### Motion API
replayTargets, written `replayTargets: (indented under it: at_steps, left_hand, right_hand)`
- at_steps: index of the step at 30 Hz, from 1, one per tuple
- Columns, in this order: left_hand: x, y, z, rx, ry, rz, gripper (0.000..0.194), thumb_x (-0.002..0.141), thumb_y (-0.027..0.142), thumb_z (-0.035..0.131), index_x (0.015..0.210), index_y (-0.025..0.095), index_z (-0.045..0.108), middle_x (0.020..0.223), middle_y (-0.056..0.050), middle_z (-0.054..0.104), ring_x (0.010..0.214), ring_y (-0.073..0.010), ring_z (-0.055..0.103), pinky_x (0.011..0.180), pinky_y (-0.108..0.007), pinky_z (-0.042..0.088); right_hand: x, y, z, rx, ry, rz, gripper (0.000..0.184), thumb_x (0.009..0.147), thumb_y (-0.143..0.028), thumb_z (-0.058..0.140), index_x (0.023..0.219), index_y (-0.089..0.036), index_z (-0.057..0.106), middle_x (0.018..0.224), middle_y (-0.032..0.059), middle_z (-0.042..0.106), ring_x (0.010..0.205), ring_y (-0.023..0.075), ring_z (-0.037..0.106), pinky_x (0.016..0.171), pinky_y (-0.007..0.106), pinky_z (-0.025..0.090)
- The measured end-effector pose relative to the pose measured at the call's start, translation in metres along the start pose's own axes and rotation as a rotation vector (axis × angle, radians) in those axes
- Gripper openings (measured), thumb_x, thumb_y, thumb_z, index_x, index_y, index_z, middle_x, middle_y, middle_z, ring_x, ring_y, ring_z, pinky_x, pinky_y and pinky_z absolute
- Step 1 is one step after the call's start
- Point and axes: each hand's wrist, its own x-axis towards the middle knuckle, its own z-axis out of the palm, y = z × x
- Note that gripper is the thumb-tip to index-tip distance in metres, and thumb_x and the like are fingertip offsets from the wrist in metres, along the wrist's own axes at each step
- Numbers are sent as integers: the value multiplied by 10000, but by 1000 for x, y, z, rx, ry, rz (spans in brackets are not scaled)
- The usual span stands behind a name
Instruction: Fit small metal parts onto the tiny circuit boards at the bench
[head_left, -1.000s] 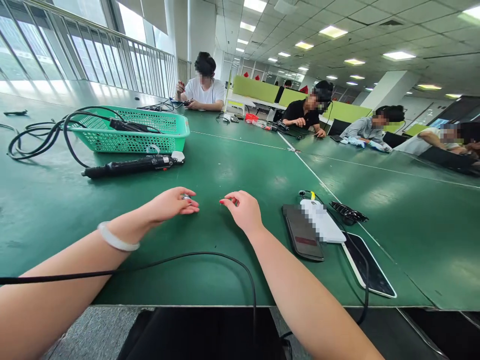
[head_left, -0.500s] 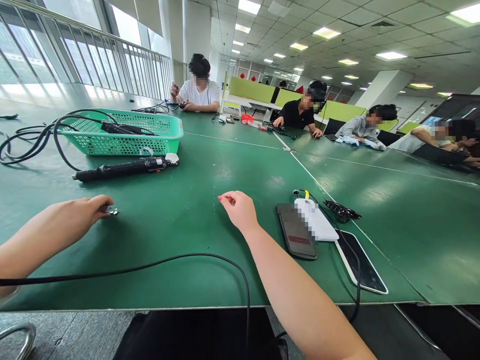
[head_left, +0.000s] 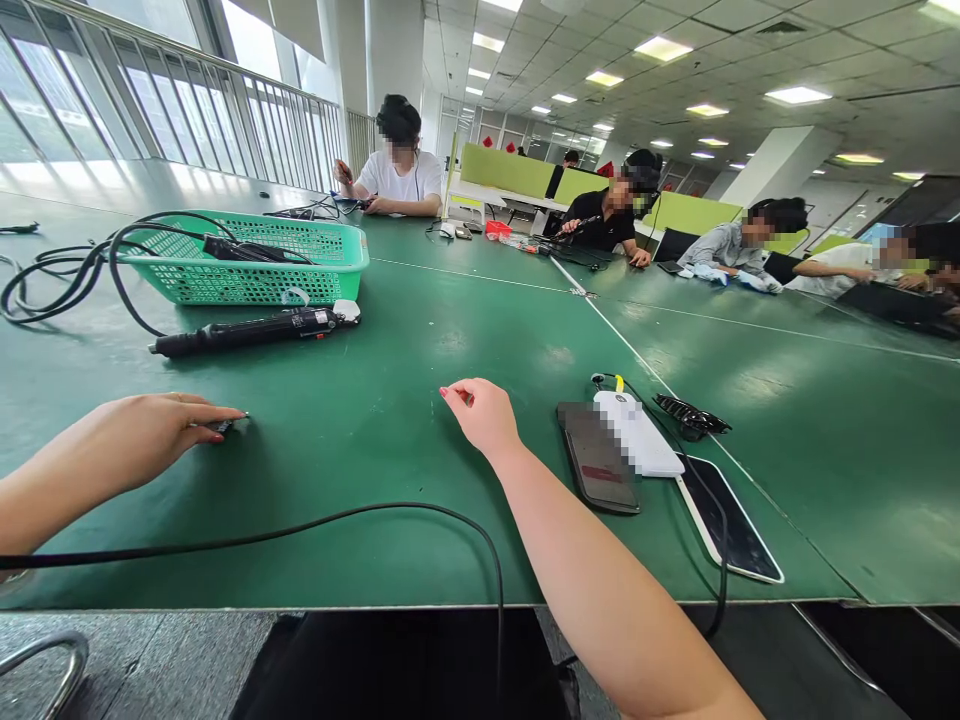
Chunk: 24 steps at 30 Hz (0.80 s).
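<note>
At the left, my left hand (head_left: 154, 435) is closed on a small shiny metal piece (head_left: 225, 426), mostly covered by my thumb and fingers, so its kind does not show. Over the middle of the green table (head_left: 360, 440), my right hand (head_left: 480, 412) has its fingertips pressed together in a pinch. Whatever those fingertips hold, if anything, is too small to make out. Beyond my left hand lies a black electric screwdriver (head_left: 247, 334), in front of a green plastic basket (head_left: 262, 288).
A dark phone (head_left: 596, 470), a white power bank (head_left: 645, 445) and a white-edged tablet (head_left: 735, 525) lie right of my right arm. A black cable (head_left: 337, 518) crosses the table's near side. Several people sit around the table's far side.
My left hand has shifted slightly right, its index finger now stretched over the metal piece, which shows less. My right hand keeps its pinch. The view has tilted slightly.
</note>
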Motion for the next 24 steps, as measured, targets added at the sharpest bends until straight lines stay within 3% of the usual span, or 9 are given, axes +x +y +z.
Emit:
replayTargets:
  at_steps: [5, 9, 11, 14, 19, 24]
  left_hand:
    - [-2, -4, -3, -12, 45, -118, 444, 834, 439, 414, 1203, 312, 625, 1267, 1, 620, 1082, -289, 582, 820, -312, 408]
    - [2, -11, 5, -313, 93, -267, 442, 848, 460, 409, 1194, 264, 601, 1076, -9, 697, 1030, -253, 580, 816, -289, 406]
    - [4, -11, 11, -522, 84, -254, 442, 849, 445, 431, 1203, 222, 571, 1072, -25, 694, 1030, -228, 571, 824, -271, 404]
    - [8, -3, 21, -706, 52, -162, 462, 831, 445, 480, 1203, 180, 545, 1258, -64, 613, 1080, -228, 540, 856, -276, 408]
    - [23, 36, 34, -784, 65, -37, 361, 833, 420, 503, 1105, 200, 591, 1395, -82, 503, 1243, -232, 464, 1067, -339, 268]
    - [37, 111, 40, -943, 10, 151, 281, 796, 424, 560, 976, 232, 657, 1272, -52, 609, 1196, -230, 520, 1067, -343, 298]
  right_hand:
    - [0, 1, -1, -4, -17, 3, 347, 866, -465, 465, 763, -214, 681, 749, 19, 628, 661, 131, 522, 617, 257, 394]
    - [0, 1, -3, -1, -21, 10, 361, 871, -471, 454, 779, -210, 686, 755, 27, 643, 691, 142, 547, 609, 259, 391]
    - [0, 1, -4, 7, -16, 10, 365, 870, -475, 453, 776, -208, 683, 756, 28, 649, 705, 145, 558, 607, 258, 387]
    - [0, 1, -5, 22, -1, -4, 362, 870, -474, 456, 770, -206, 678, 749, 25, 653, 705, 146, 564, 617, 261, 388]
    - [1, -1, -9, 56, 22, -12, 379, 869, -489, 451, 753, -204, 671, 710, 21, 643, 675, 145, 562, 610, 262, 392]
    - [1, -1, -10, 59, 20, -12, 384, 868, -492, 456, 740, -205, 675, 672, 12, 632, 633, 137, 544, 576, 259, 376]
